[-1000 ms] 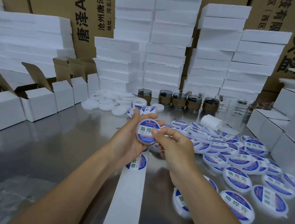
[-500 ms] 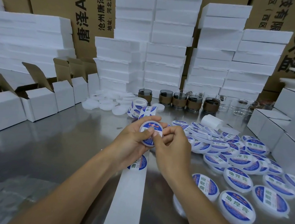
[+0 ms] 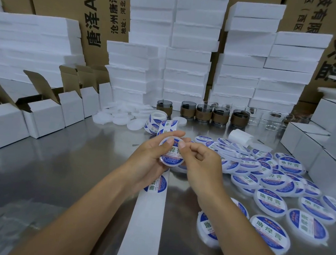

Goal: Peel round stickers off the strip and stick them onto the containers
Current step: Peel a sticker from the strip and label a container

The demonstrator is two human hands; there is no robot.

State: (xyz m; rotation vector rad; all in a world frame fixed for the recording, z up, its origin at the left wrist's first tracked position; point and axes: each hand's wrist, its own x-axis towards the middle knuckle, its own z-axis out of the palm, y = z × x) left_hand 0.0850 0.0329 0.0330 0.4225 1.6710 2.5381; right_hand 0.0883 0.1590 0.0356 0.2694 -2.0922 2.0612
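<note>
At centre frame, above the counter, the left hand grips a round container, thumb on its sticker, while the right hand, fingers curled, pinches the container's upper edge, over the strip running to the bottom edge, labelled containers spread at right.

We see the container only in part: thumbs of the left hand and right hand cover the top of its sticker. The sticker strip vanishes under the left hand and runs off the bottom edge. The sticker's fine print is too small for us to read.
</note>
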